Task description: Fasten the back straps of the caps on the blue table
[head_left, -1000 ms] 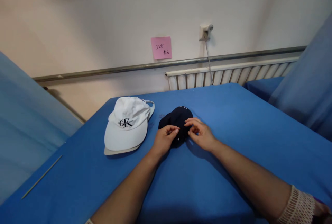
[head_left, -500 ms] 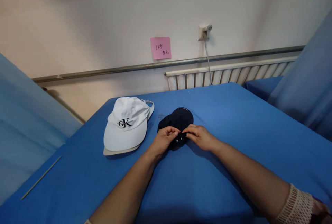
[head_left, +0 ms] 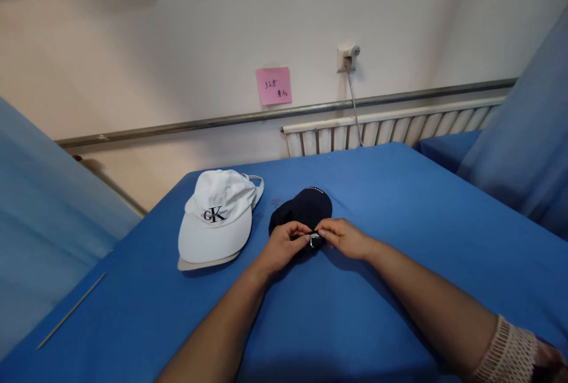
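A black baseball cap [head_left: 306, 208] lies on the blue-covered table [head_left: 399, 205], its brim pointing away from me and its back towards me. My left hand [head_left: 286, 245] pinches the cap's back strap between thumb and fingers. Close beside it, my right hand [head_left: 344, 237] pinches the same strap from the right. Between the fingertips a small shiny metal buckle [head_left: 316, 241] shows at the strap. The fingers partly hide the strap and the near edge of the cap.
White caps [head_left: 215, 235], stacked, the top one with black letters, sit left of the black cap. A thin stick [head_left: 71, 311] lies at the left edge. Blue curtains [head_left: 48, 223] hang on both sides. Behind are a radiator [head_left: 341, 136], a metal rail [head_left: 213, 124] and a plugged-in cable [head_left: 354, 96].
Both hands stay at the black cap's back. The left fingers have shifted slightly right and down along the strap, and the metal buckle now shows between the hands.
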{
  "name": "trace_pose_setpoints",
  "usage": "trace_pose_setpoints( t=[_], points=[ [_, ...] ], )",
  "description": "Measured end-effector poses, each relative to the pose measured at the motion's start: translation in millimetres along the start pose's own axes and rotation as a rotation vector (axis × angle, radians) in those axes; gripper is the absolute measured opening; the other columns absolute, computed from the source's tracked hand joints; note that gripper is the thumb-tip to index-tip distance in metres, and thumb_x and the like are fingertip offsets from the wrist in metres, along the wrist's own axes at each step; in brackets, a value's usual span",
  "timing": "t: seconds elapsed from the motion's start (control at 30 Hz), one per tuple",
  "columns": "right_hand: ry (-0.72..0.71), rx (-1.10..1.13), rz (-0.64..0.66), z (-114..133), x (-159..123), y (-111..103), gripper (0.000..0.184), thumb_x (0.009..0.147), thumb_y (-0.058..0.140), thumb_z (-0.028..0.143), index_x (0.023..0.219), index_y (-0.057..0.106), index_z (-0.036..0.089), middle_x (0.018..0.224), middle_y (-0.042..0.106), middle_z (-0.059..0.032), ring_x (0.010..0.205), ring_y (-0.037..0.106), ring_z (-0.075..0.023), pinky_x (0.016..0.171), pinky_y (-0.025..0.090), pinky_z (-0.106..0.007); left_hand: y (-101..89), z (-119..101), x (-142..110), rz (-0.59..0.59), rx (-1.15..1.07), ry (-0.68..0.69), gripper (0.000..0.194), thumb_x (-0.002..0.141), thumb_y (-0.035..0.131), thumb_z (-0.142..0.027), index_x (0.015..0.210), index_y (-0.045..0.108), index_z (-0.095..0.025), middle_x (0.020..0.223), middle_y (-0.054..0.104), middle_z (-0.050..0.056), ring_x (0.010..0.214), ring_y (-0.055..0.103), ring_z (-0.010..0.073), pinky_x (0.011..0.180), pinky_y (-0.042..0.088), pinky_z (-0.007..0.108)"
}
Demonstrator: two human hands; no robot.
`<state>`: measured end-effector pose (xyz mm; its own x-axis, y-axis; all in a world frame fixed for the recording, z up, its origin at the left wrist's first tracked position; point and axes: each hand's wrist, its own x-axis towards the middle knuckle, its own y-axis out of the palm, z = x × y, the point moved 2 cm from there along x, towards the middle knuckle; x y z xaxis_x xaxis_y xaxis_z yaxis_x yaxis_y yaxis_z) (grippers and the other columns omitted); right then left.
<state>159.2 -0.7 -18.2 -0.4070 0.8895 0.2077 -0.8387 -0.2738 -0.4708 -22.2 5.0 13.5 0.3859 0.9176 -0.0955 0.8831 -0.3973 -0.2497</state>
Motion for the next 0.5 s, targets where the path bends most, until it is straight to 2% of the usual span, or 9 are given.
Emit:
trace_pose_setpoints(
  t=[0.2, 0.3, 0.33, 0.4, 0.47, 0.5],
  points=[
    [0.033, -0.02, -0.049, 5, 1, 0, 0.018, 0.09, 0.046, 0.023, 0.079, 0.061, 0.02, 0.068, 0.058, 0.0028, 0.063, 0.051, -0.0116, 0.059, 0.037, -0.021, 3.2, 7, 0, 0.012, -0.081, -0.046, 0.028, 0.069, 0.073, -0.038, 0.084, 0.065, -0.015, 0.073, 0.063, 0.002, 0.059, 0.054, 0.0097, 0.054, 0.039, 0.021],
    [0.053, 0.006, -0.079, 3, 2, 2, 0.02, 0.09, 0.045, 0.024, 0.076, 0.059, 0.02, 0.066, 0.055, 0.0032, 0.063, 0.049, -0.0115, 0.058, 0.036, -0.021, 2.7, 4, 3, 0.007, -0.036, -0.04, 0.028, 0.072, 0.071, -0.039, 0.086, 0.065, -0.015, 0.076, 0.065, 0.003, 0.064, 0.057, 0.0124, 0.059, 0.043, 0.024],
    [0.061, 0.011, -0.097, 2, 3, 3, 0.02, 0.09, 0.045, 0.025, 0.076, 0.058, 0.02, 0.065, 0.053, 0.0035, 0.062, 0.048, -0.0115, 0.058, 0.035, -0.021, 2.2, 0, 3, -0.022, 0.001, -0.009, 0.028, 0.074, 0.069, -0.039, 0.088, 0.066, -0.015, 0.079, 0.066, 0.004, 0.068, 0.059, 0.0146, 0.063, 0.045, 0.026],
    [0.076, 0.022, -0.138, -1, 4, 4, 0.021, 0.09, 0.044, 0.026, 0.075, 0.057, 0.02, 0.062, 0.05, 0.004, 0.06, 0.047, -0.0115, 0.057, 0.035, -0.022, 1.4, -14, 0, -0.153, 0.091, 0.12, 0.028, 0.075, 0.068, -0.038, 0.094, 0.067, -0.017, 0.093, 0.068, 0.008, 0.087, 0.062, 0.0206, 0.078, 0.048, 0.033],
    [0.079, 0.045, -0.17, -4, 5, 6, 0.022, 0.091, 0.043, 0.027, 0.075, 0.056, 0.02, 0.062, 0.05, 0.0038, 0.06, 0.047, -0.0118, 0.057, 0.036, -0.022, 3.6, -28, -15, -0.296, 0.141, 0.276, 0.03, 0.077, 0.067, -0.036, 0.101, 0.068, -0.02, 0.113, 0.066, 0.009, 0.108, 0.058, 0.0256, 0.094, 0.044, 0.038],
    [0.077, 0.063, -0.179, -5, 6, 6, 0.022, 0.091, 0.043, 0.028, 0.074, 0.055, 0.02, 0.063, 0.05, 0.0034, 0.061, 0.047, -0.0119, 0.058, 0.037, -0.022, 7.1, -31, -29, -0.307, 0.116, 0.324, 0.028, 0.08, 0.064, -0.036, 0.104, 0.068, -0.021, 0.121, 0.063, 0.009, 0.116, 0.054, 0.0269, 0.098, 0.042, 0.039]
  ],
)
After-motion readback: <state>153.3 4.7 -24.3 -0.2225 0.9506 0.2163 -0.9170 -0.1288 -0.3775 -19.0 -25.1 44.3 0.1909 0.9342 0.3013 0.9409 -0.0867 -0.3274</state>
